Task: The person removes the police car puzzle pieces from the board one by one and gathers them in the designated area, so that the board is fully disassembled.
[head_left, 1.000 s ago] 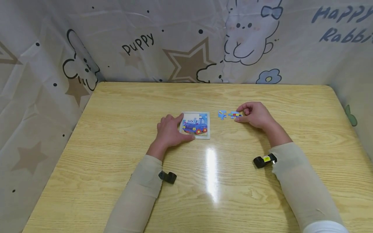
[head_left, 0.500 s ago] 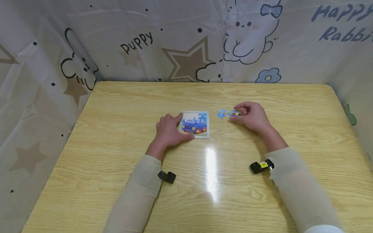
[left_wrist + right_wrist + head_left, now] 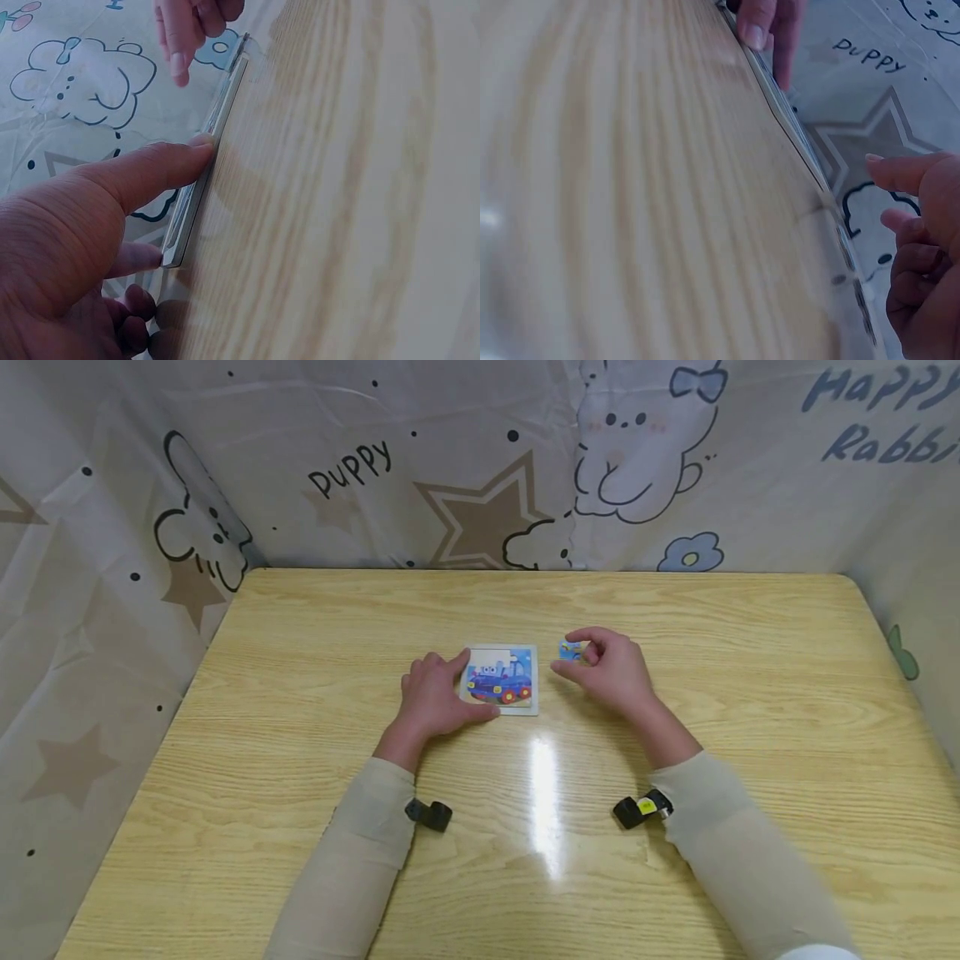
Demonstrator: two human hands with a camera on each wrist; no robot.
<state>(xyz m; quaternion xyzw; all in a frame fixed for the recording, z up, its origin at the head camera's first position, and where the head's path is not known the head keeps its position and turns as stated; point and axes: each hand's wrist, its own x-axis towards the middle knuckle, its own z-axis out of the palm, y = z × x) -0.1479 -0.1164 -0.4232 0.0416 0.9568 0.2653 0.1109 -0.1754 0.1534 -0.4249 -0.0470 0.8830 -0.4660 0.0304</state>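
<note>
My left hand (image 3: 435, 697) holds a small square jigsaw puzzle (image 3: 501, 681) in a pale frame flat on the table, thumb along its near edge and index finger at its left side. The picture shows a blue car with red wheels; a bare pale patch lies at its upper left. In the left wrist view the thumb presses on the frame's edge (image 3: 196, 187). My right hand (image 3: 611, 672) reaches over a loose blue puzzle piece (image 3: 570, 649), thumb and index finger apart on either side. In the right wrist view nothing shows between its fingertips. The other loose piece is hidden by this hand.
The wooden table (image 3: 300, 827) ends at the back against a printed cloth (image 3: 300, 410). More cloth hangs at both sides. A bright light reflection lies on the tabletop in front of the puzzle. Each wrist carries a small black camera (image 3: 429, 814).
My right hand has moved left from the multicoloured piece to the blue piece, and now covers the former. My left hand and the framed puzzle stay in place.
</note>
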